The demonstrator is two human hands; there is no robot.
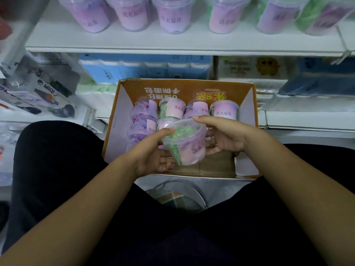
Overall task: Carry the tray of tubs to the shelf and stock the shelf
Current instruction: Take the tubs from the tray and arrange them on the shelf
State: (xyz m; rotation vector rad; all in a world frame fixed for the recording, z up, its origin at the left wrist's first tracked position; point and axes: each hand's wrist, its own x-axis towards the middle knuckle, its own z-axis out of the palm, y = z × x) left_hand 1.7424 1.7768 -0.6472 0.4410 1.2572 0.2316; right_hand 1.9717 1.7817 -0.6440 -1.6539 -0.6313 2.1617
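Note:
A clear tub point(185, 142) with green beads and a pink label is held tilted above the cardboard tray point(247, 104) on the floor. My left hand point(153, 152) grips its left side and base, thumb on the lid. My right hand point(224, 134) holds its right side, forefinger over the rim. Several more tubs point(223, 110) with purple or green contents stand in the tray's far half. On the white shelf point(134, 42) above, a row of the same tubs point(173, 15) stands near the front edge.
Blue packs of tissue point(146, 69) and other packaged goods fill the lower shelf behind the tray. Boxed items point(42, 91) lie at the left. My dark-trousered knees flank the tray, and a round metal object point(178, 194) sits between them.

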